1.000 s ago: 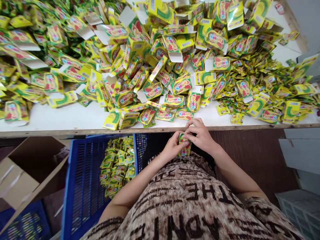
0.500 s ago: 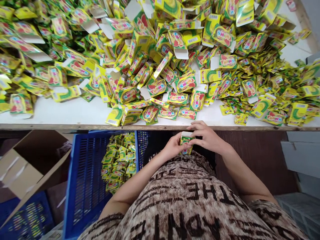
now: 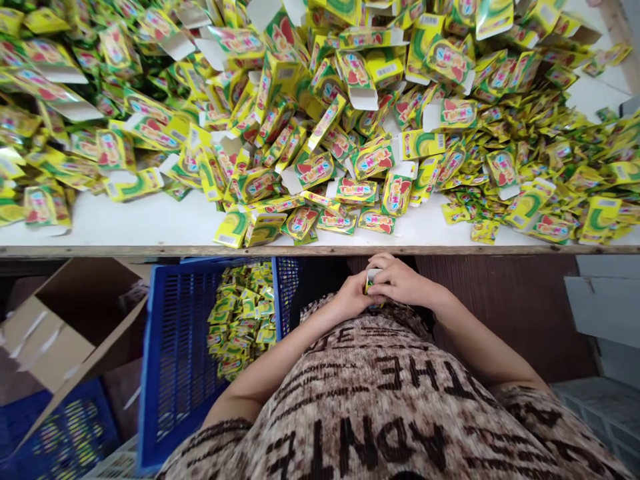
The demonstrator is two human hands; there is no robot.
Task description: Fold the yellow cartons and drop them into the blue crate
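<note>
A small yellow-green candy box [image 3: 371, 280] with a white end flap is held close to my body, just below the table edge. My left hand [image 3: 353, 295] grips its left side, fingers closed. Wrapped over its top and right side is my right hand [image 3: 395, 280], which hides most of the box. On the white table [image 3: 135, 223] in front lies a big heap of similar candy boxes [image 3: 357, 190], many with white flaps standing open. Small wrapped packets [image 3: 540, 150] are piled at the right.
At my left stands a blue plastic crate [image 3: 173, 360] with many closed boxes [image 3: 243, 320] in it. Farther left are an open cardboard carton [image 3: 47, 340] and another blue crate [image 3: 75, 427]. The table's wooden edge [image 3: 200, 251] runs across, above my hands.
My right hand has come down and closed over the candy box, covering more of it. Both hands sit slightly lower relative to the table edge. The heap looks the same.
</note>
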